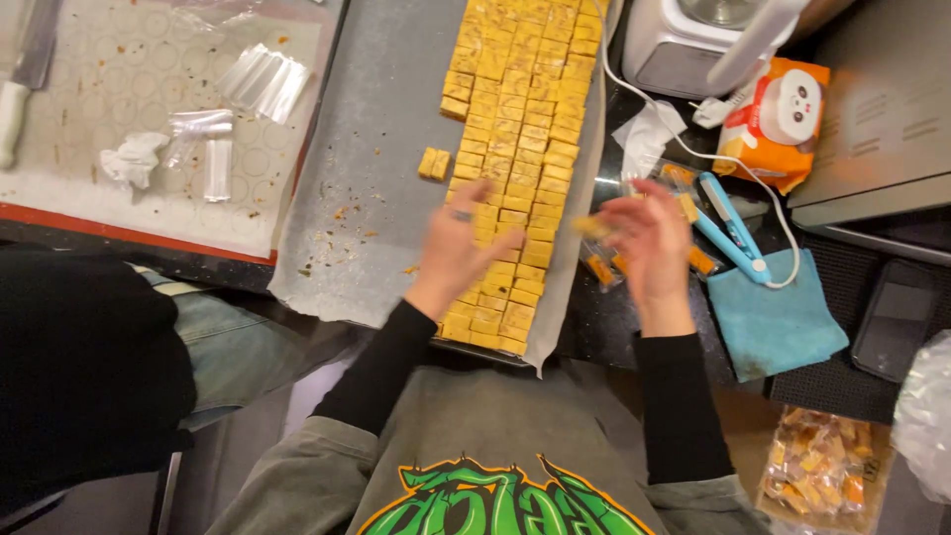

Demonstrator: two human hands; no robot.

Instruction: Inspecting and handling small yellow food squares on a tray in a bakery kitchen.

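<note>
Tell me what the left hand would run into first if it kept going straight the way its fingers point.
The left hand points up the tray, so it would probably meet the rows of yellow candy squares just ahead of its fingertips; motion blur leaves its height above them unclear.

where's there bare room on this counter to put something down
Bare parchment lies left of the yellow candy block, past two stray pieces. The blue cloth is bare too. Crowded: around the right hand, beside the sealer.

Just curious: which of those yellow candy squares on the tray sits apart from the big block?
The small pair of squares lying alone on the bare parchment, left of the packed rows, above the left hand.
</note>
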